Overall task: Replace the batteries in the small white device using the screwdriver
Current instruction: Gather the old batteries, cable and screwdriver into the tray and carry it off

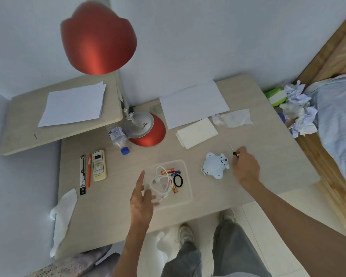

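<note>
The small white device (215, 165), shaped like a turtle, lies upside down on the desk (268, 152) at centre right. Just right of it, my right hand (246, 166) is closed on a thin screwdriver (233, 151) with a dark handle, its tip pointing away from me. A clear plastic tray (186, 188) in front of me holds several batteries (170, 171), a coiled white cable (162, 183) and a black hair tie (178, 180). My left hand (141, 198) hovers open over the tray's left edge, holding nothing.
A red desk lamp (146, 130) stands behind the tray, with a water bottle (119, 139) lying beside it. A remote control (99, 165) and pens (89, 170) lie at left. Paper sheets (192, 102) and tissues (233, 117) are at the back; crumpled paper (300, 110) sits at the right.
</note>
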The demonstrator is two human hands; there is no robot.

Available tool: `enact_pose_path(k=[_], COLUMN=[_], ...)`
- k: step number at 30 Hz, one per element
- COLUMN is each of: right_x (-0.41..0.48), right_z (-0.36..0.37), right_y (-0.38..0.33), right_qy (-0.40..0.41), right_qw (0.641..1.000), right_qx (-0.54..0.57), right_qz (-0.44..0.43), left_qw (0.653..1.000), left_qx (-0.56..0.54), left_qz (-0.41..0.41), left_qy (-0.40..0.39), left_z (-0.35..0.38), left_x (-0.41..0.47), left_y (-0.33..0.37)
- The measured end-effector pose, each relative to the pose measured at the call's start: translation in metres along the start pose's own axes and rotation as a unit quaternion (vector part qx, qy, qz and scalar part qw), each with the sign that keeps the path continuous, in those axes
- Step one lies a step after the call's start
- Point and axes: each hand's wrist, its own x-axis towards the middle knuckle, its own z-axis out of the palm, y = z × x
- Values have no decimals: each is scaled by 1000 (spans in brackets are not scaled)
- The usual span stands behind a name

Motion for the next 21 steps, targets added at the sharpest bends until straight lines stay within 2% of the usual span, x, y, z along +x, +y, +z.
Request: enact_pose_path(k=[5,12,15,21], right_x=[-35,-130,-155,-179], right_z=[-44,-120,-144,-192], right_y=[-32,-90,-109,-130], right_qy=[57,173,202,235], right_qw=[989,943,928,915], right_qx=[136,282,309,312], right_qz=[-19,-48,-46,-97], left_qw=[999,994,991,981], left_qx=[20,19,10,31], left_qz=[14,77,106,164], left_qy=[-28,-70,-85,-99], left_z=[-19,-46,-55,-65], left_x=[-4,-30,-42,-64], left_y=[53,133,160,200])
